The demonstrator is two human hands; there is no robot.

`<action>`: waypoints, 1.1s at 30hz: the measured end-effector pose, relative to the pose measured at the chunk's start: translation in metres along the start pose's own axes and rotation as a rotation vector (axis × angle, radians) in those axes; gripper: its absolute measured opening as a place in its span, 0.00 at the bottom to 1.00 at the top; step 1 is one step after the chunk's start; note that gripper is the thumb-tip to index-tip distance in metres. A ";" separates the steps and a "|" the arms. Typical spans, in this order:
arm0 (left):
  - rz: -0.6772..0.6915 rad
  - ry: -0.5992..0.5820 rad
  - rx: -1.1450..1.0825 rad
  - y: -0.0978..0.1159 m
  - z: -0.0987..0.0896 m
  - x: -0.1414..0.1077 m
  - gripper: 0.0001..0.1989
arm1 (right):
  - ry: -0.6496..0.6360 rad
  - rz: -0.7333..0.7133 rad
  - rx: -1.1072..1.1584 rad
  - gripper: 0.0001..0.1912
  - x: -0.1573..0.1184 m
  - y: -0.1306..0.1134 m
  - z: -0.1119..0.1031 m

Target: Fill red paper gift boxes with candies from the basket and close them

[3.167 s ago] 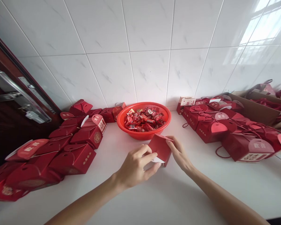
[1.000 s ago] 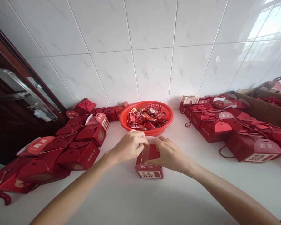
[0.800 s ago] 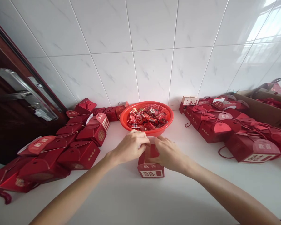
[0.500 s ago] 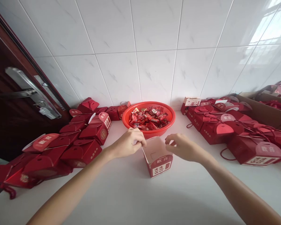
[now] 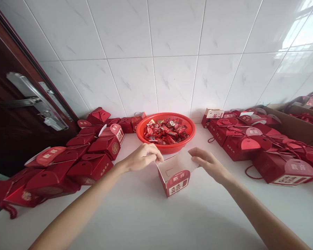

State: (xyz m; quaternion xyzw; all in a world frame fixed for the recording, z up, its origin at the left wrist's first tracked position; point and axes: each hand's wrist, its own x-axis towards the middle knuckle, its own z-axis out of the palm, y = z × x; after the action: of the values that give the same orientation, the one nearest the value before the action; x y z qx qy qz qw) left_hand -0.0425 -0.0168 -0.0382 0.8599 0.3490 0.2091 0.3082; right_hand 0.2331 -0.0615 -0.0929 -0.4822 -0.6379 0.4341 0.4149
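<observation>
A small red and white paper gift box (image 5: 176,184) stands open at the top on the white table in front of me, with gold-white lettering on its near face. Its pale inside shows, and I see nothing lying in the visible part. At the upper left edge, my left hand (image 5: 144,157) is closed, fingers curled and pinching the side flap. Across from it, my right hand (image 5: 208,163) has its thumb and fingers on the right flap, which leans outward. Just behind the box sits a red plastic basket (image 5: 169,149) with wrapped candies (image 5: 167,132) in it.
Several closed red gift boxes (image 5: 91,170) are grouped on the left, and more boxes (image 5: 241,144) with cord handles on the right. An open cardboard carton (image 5: 289,125) stands at the far right. Behind is a tiled wall (image 5: 174,80); a dark door (image 5: 15,132) is at left.
My right hand has moved slightly outward and its fingers have straightened; the right flap now tilts outward. My left hand remains at the left edge. The box has barely shifted.
</observation>
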 end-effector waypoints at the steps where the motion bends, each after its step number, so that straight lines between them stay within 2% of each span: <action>1: -0.006 -0.009 -0.009 0.000 0.001 0.000 0.15 | 0.024 -0.064 -0.040 0.13 -0.001 -0.001 0.003; 4: 0.020 0.007 0.004 -0.001 0.005 0.000 0.11 | 0.061 -0.206 -0.145 0.15 -0.004 -0.006 0.011; 8: 0.089 0.028 0.061 0.003 0.007 -0.002 0.11 | 0.040 -0.275 -0.246 0.14 -0.007 -0.010 0.021; 12: 0.071 -0.096 0.108 0.011 0.008 -0.004 0.15 | 0.039 -0.239 -0.309 0.14 -0.007 -0.015 0.027; 14: 0.035 -0.119 0.133 0.014 0.010 -0.004 0.16 | 0.051 -0.230 -0.336 0.15 -0.006 -0.017 0.028; 20: -0.099 0.037 0.121 0.011 0.015 -0.004 0.21 | 0.029 -0.139 -0.356 0.24 -0.004 -0.018 0.025; 25: -0.223 0.043 -0.047 0.000 0.012 -0.005 0.28 | -0.016 0.022 -0.243 0.34 -0.001 -0.013 0.027; 29: -0.302 0.007 -0.211 -0.005 0.008 -0.005 0.28 | 0.003 0.025 -0.182 0.35 0.003 -0.010 0.031; 33: -0.285 0.017 -0.228 -0.006 0.006 -0.005 0.25 | 0.020 -0.008 -0.203 0.33 0.007 -0.012 0.034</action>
State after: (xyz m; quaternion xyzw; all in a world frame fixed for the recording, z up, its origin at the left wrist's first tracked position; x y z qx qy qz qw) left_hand -0.0457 -0.0190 -0.0473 0.7594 0.4440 0.2089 0.4273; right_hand 0.1963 -0.0622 -0.0906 -0.5235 -0.6762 0.3610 0.3720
